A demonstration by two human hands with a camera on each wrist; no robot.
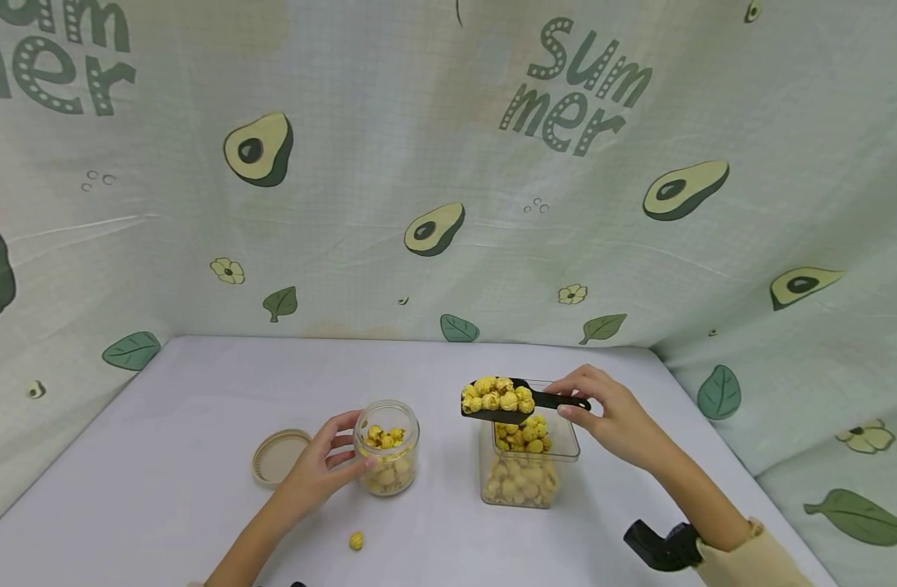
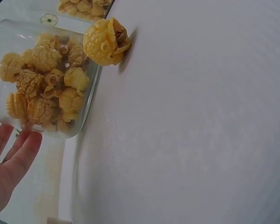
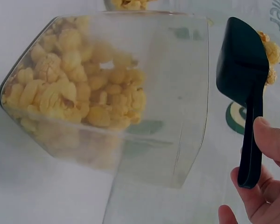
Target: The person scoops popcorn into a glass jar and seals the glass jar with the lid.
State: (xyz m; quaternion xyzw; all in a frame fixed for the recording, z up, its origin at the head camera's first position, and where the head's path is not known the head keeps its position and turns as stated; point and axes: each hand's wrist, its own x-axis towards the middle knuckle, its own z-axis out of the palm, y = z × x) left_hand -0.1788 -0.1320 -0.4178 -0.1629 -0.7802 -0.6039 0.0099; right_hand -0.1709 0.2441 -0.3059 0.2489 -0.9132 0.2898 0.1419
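Observation:
My right hand (image 1: 603,412) pinches the handle of a black scoop (image 1: 558,400) heaped with yellow popcorn (image 1: 496,395). The scoop is raised above a clear square container (image 1: 567,444), partly filled with popcorn (image 3: 70,88). In the right wrist view, the scoop (image 3: 242,60) shows its dark underside beside the container's rim, with thumb and fingers on the handle. My left hand (image 1: 327,463) holds a round, lidless glass jar (image 1: 387,477) from its left side. Popcorn fills the jar's lower part, seen closely in the left wrist view (image 2: 42,84).
A round beige lid (image 1: 280,461) lies on the white table (image 1: 162,489), left of the jar. One loose popcorn piece (image 1: 356,540) sits in front of the jar. Behind the table hangs a curtain (image 1: 346,204) printed with avocados and leaves.

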